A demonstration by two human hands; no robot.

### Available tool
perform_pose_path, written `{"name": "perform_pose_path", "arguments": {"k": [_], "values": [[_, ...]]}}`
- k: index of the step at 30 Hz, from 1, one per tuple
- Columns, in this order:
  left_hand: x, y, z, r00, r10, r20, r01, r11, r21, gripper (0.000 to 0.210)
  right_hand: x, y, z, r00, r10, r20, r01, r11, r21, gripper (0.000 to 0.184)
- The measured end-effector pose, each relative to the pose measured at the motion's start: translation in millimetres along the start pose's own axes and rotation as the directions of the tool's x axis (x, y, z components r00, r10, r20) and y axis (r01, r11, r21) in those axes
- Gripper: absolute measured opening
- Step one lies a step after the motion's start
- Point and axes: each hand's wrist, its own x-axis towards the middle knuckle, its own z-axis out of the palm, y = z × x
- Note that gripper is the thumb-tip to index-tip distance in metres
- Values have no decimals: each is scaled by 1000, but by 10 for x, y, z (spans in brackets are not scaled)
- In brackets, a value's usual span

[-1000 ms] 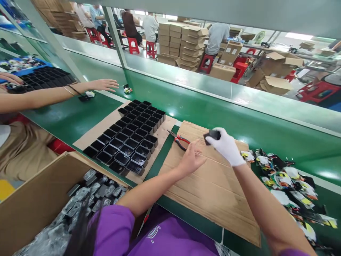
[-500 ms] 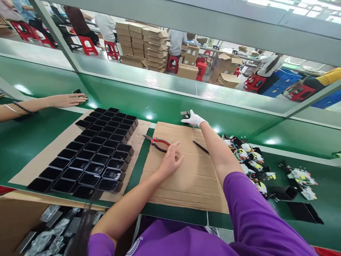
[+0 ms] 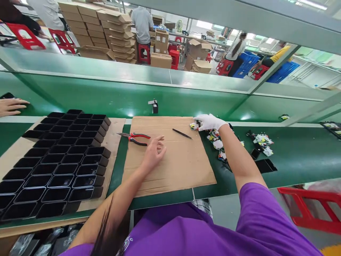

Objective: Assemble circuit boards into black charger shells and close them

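White glove on the right hand [image 3: 209, 122], out at two o'clock on the dial of a cardboard sheet [image 3: 181, 160], with fingers on a circuit assembly [image 3: 195, 126] at the far right corner; pinched or merely touched, impossible to say behind that glove. Bare left hand [image 3: 154, 153] at nine, half-open, fingers loosely curled above the cardboard. At one o'clock, a slim black tool [image 3: 182, 134], lying slantwise; at ten, red-and-black pliers [image 3: 130, 136], bridging the green bench [image 3: 301, 153] towards a second cardboard sheet [image 3: 114, 138]. And blocking the view at three: right forearm [image 3: 237, 153], across a heap of assemblies [image 3: 217, 144]! Farther out at three, another cluster [image 3: 263, 139], near a flat black piece [image 3: 266, 165]. Over to nine, rows of open black cases [image 3: 62, 159], packed tight; past them, between nine and ten, another person's hand [image 3: 12, 106]. Between eleven and twelve, a small black part [image 3: 155, 107], just beyond the sheet's far edge. Down at eight, plastic-wrapped items [image 3: 50, 243]; at four, a red stool [image 3: 311, 209].
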Motion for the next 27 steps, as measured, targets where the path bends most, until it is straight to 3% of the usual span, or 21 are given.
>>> {"name": "perform_pose_path", "arguments": {"k": [2,8,11,14,17,20,23,25,27], "values": [[-12,27,-7,1000,20,21,-21,1000,20,40,-5,-46,88,1000,-22,-18,22,999,-28,68],[-17,41,-15,998,52,46,-56,995,78,42,61,-152,142,993,-62,-104,62,998,2,38],[-16,28,-19,996,64,68,-71,992,104,43,-69,-199,108,978,-51,-200,66,996,67,43],[-24,33,-21,993,72,94,-85,986,143,44,-305,-308,117,939,-25,-342,84,984,160,49],[-25,65,-35,993,62,97,-81,977,200,43,-566,-519,200,872,-43,-488,232,913,335,45],[-11,147,-70,995,50,91,-72,962,264,41,-791,-818,379,852,-235,-468,387,884,261,34],[10,316,-140,995,23,96,-58,925,375,38,-917,-1087,628,839,-387,-382,446,892,77,29],[23,467,-236,992,-18,124,-51,846,531,36,-931,-1191,791,840,-407,-358,423,905,-37,37],[33,613,-407,988,-91,122,-21,709,705,32,-909,-1233,919,845,-393,-363,387,917,-93,45]]}}
